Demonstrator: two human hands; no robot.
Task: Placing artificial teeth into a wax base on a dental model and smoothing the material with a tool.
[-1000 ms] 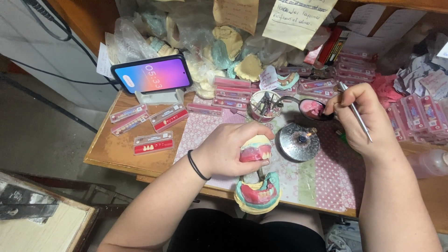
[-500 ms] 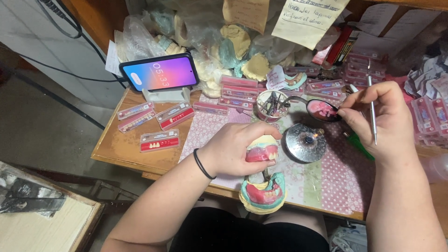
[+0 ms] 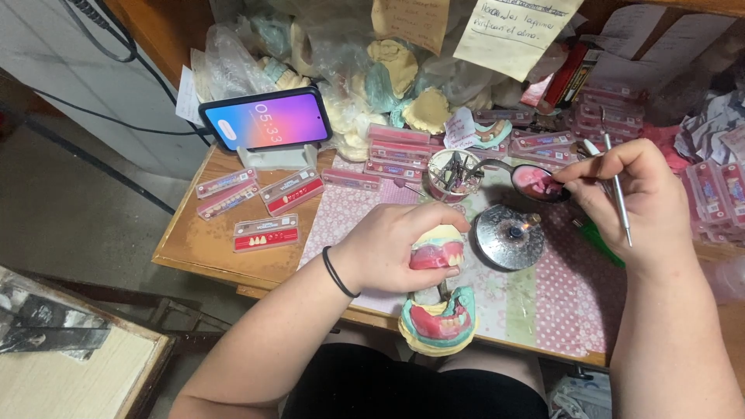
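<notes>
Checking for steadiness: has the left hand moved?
No. The left hand still grips the cast, just left of the burner as before.

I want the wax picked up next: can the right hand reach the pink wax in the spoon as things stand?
Probably yes: the right hand holds a thin metal tool right beside the spoon, and nothing lies between them.

Wooden table (image 3: 206,252) w/ pink dotted cloth (image 3: 566,302) under the fingers. Left of the fingers: grey concrete floor (image 3: 85,209), black cables (image 3: 93,159), pale tiled wall (image 3: 77,58). Lower left, a wooden board (image 3: 70,372). Light dim, warm.
</notes>
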